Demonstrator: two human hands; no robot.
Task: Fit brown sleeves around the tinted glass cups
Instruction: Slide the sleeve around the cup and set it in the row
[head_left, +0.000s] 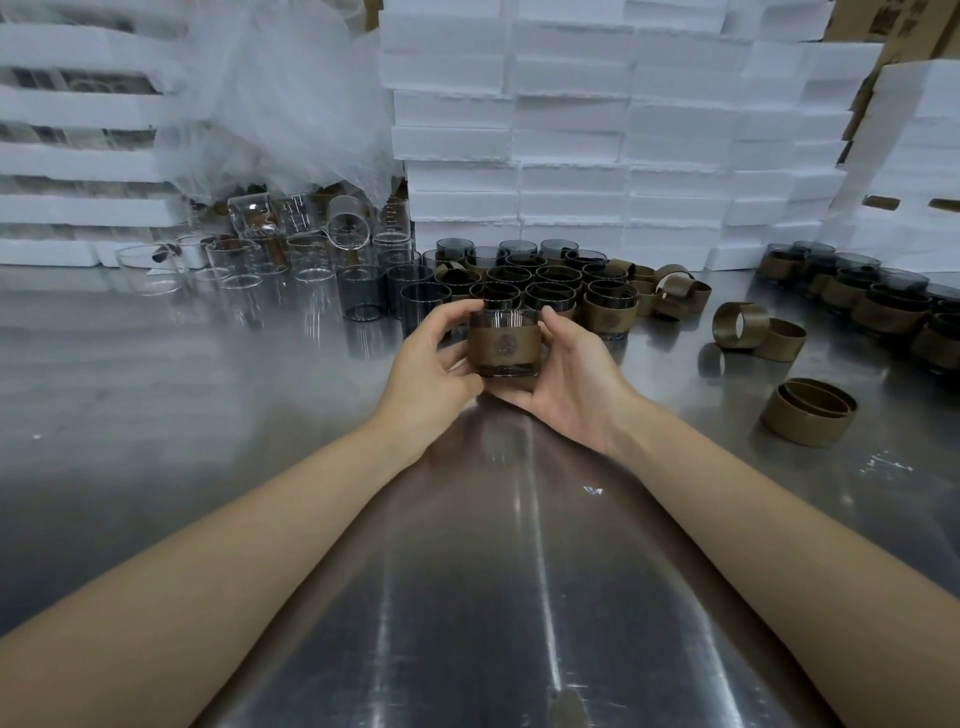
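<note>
A tinted glass cup (503, 366) with a brown sleeve (503, 347) around its middle is held upright above the steel table (493, 571). My left hand (434, 364) grips its left side, fingers curled over the rim. My right hand (566, 374) cups its right side and base. Behind it stands a cluster of tinted cups (524, 283), several wearing sleeves. Loose brown sleeves (740, 325) lie on the table to the right, and a nested pair (810, 418) sits nearer.
Clear glass cups (249, 260) crowd the back left under plastic wrap (280, 93). White foam boxes (571, 130) are stacked along the back. More sleeved tinted cups (872, 301) stand at the far right.
</note>
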